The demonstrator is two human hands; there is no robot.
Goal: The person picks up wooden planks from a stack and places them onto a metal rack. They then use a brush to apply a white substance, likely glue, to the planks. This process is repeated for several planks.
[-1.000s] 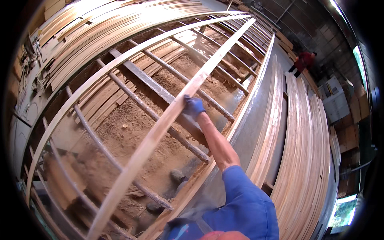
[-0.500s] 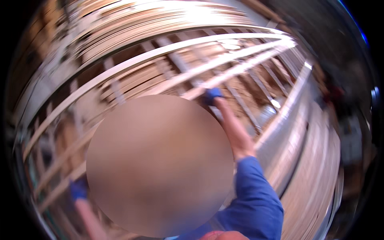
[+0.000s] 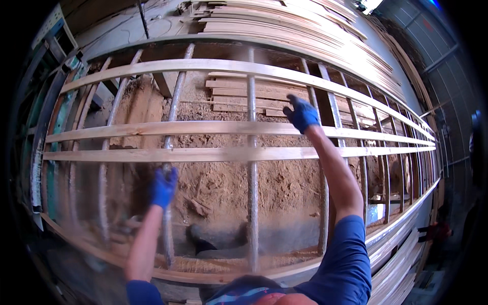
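Three long pale wooden boards lie across a row of metal rollers (image 3: 252, 203). The far board (image 3: 213, 65) is set apart from the middle board (image 3: 203, 128) and the near board (image 3: 208, 154), which run close together. My left hand (image 3: 163, 187), in a blue glove, is just on the near side of the near board, over a roller; its fingers are stretched up and hold nothing. Above the middle board, my right hand (image 3: 304, 114) reaches toward the far board with gloved fingers apart and nothing in them.
Sawdust (image 3: 208, 183) covers the ground beneath the rollers. More planks (image 3: 239, 94) lie down there. Beyond the frame stands a wide stack of boards (image 3: 300, 38); another stack (image 3: 394, 254) is at the lower right. Green-painted metalwork (image 3: 53, 178) borders the left end.
The view has swung round and sharpened, with the boards now running nearly straight across. My right hand has left the near board and is raised above the middle one. My left hand is apart from the boards.
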